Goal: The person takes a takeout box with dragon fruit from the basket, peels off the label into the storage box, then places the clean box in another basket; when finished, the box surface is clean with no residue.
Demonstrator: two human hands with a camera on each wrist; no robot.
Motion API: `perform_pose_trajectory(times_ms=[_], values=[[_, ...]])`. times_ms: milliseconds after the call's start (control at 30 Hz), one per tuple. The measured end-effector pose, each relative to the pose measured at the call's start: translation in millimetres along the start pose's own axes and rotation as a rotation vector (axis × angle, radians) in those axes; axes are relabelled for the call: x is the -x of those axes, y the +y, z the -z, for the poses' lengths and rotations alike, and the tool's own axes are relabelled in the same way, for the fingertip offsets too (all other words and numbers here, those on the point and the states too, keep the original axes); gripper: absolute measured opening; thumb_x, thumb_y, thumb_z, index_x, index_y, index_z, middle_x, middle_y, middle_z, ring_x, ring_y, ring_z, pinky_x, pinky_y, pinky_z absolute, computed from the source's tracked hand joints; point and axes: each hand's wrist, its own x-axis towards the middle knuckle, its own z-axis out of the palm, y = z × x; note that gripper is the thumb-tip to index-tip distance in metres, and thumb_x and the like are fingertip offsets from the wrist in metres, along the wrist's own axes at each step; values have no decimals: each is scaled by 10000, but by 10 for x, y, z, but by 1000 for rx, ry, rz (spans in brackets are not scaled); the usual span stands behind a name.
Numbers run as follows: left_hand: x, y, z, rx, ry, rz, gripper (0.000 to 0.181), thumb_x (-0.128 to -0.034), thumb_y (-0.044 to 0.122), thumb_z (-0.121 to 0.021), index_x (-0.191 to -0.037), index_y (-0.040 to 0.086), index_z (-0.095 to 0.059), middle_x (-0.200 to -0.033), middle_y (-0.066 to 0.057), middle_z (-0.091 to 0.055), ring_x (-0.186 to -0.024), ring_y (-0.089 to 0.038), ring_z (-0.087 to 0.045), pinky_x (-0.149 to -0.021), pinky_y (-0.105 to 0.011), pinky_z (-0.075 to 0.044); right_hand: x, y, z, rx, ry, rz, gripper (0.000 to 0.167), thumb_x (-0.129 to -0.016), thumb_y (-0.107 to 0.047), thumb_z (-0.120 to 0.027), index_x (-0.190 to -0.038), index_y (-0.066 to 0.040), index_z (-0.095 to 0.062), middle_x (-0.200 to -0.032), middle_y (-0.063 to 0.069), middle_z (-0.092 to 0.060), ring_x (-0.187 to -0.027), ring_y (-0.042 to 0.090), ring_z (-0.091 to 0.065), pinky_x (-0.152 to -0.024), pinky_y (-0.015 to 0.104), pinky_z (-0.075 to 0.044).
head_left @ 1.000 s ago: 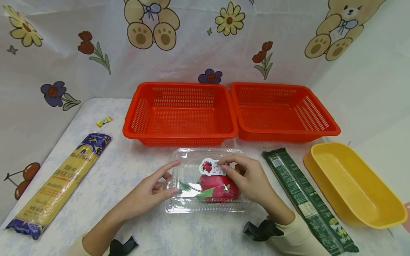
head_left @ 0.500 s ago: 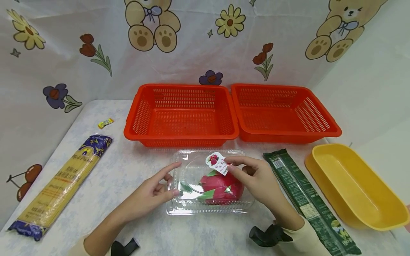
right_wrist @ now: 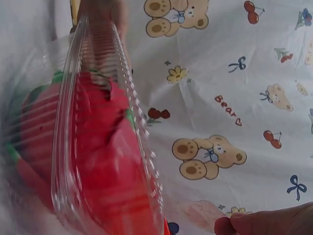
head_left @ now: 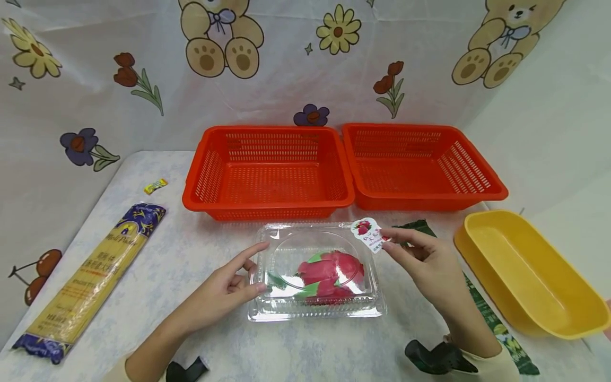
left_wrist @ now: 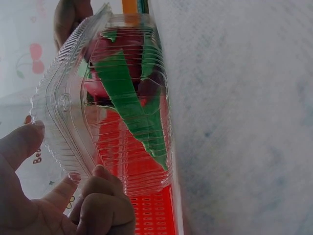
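Note:
A clear plastic clamshell box (head_left: 286,249) stands closed on the table with a red dragon fruit (head_left: 331,273) with green scales inside. My left hand (head_left: 229,284) rests at the box's left side, its index finger and thumb spread and touching the rim; in the left wrist view the other fingers (left_wrist: 98,205) are curled near the box's corner. My right hand (head_left: 429,260) pinches a white sticker (head_left: 367,233) with a fruit picture between thumb and index finger, just past the box's far right corner. The right wrist view shows the sticker (right_wrist: 203,214) from behind, hanging apart from the lid.
Two red plastic baskets (head_left: 269,204) stand side by side behind the box. A yellow tub (head_left: 525,270) is at the right, beside a green packet (head_left: 494,318) partly hidden by my right arm. Spaghetti (head_left: 95,281) and a small wrapped candy (head_left: 155,185) lie at the left.
My right hand has drawn the sticker off the lid and moved right with it, baring the lid over the dragon fruit. The left hand has stayed at the box's left edge.

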Motion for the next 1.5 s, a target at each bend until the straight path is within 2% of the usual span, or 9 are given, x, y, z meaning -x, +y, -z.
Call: perform_pose_trajectory(times_ms=[167, 467, 700, 833, 1067, 1167, 1267, 1367, 1500], values=[[-2, 4, 3, -2, -4, 2, 707, -964, 305, -733, -1542, 455, -355, -1167, -139, -504, -558, -73, -392, -508, -245, -384, 85, 153, 248, 71, 46, -111, 284, -949, -288, -756, -1217, -195, -757, -946, -33, -702, -525, 191, -491, -457, 276, -378], [-10, -36, 8, -11, -6, 8, 713, -965, 320, -732, -1545, 470, -344, -1159, -125, -505, -556, -69, -388, -510, -247, -383, 265, 535, 764, 112, 94, -323, 417, -970, -381, -710, -1320, -154, -703, -1027, -144, -670, -758, 84, -610, -565, 169, -497], [-10, -47, 18, 3, -8, 9, 727, -961, 316, -738, -1559, 438, -344, -1151, -115, -507, -554, -67, -378, -508, -239, -377, 296, 908, 1180, -55, 201, -414, 307, -970, -243, -724, -1274, -197, -722, -943, -215, -656, -761, 57, -495, -496, 251, -324], [-9, -42, 19, 7, -15, -9, 721, -970, 294, -728, -1576, 375, -346, -1146, -138, -499, -555, -75, -380, -506, -249, -373, 291, 1155, 1383, 43, 272, -505, 284, -974, -312, -709, -1250, -244, -699, -911, -264, -614, -751, 80, -459, -492, 267, -319], [0, -23, 21, 1, -13, 3, 702, -976, 293, -718, -1571, 369, -353, -1147, -143, -495, -567, -72, -401, -521, -251, -388, 285, 1611, 1692, 204, 152, -628, 382, -987, -485, -634, -1267, -226, -633, -845, -373, -528, -868, 141, -464, -593, 170, -447], [0, -22, 21, -3, -13, 13, 707, -975, 303, -718, -1575, 365, -349, -1152, -140, -497, -569, -73, -405, -529, -254, -396, 286, 1745, 1769, 242, 95, -644, 457, -981, -522, -625, -1264, -165, -651, -860, -294, -557, -845, 182, -453, -586, 206, -443], [-2, -27, 18, -4, -16, 13, 712, -974, 305, -720, -1577, 367, -346, -1153, -140, -496, -569, -71, -403, -528, -255, -396, 292, 1829, 1804, 286, 53, -665, 627, -977, -555, -610, -1313, -25, -620, -1002, -17, -605, -789, 196, -445, -571, 255, -442], [-5, -29, 16, -5, -17, 10, 708, -973, 304, -721, -1570, 386, -349, -1150, -139, -497, -565, -70, -402, -523, -253, -393, 304, 1877, 1799, 327, 29, -673, 725, -993, -545, -587, -1367, 75, -547, -1056, 196, -535, -717, 213, -459, -546, 287, -436], [-16, -14, 14, -6, -13, 17, 699, -972, 302, -722, -1558, 415, -356, -1152, -135, -500, -566, -75, -406, -524, -251, -396, 292, 1885, 1786, 432, -13, -619, 718, -1011, -492, -593, -1360, 132, -530, -1094, 371, -547, -818, 347, -521, -537, 267, -415]])
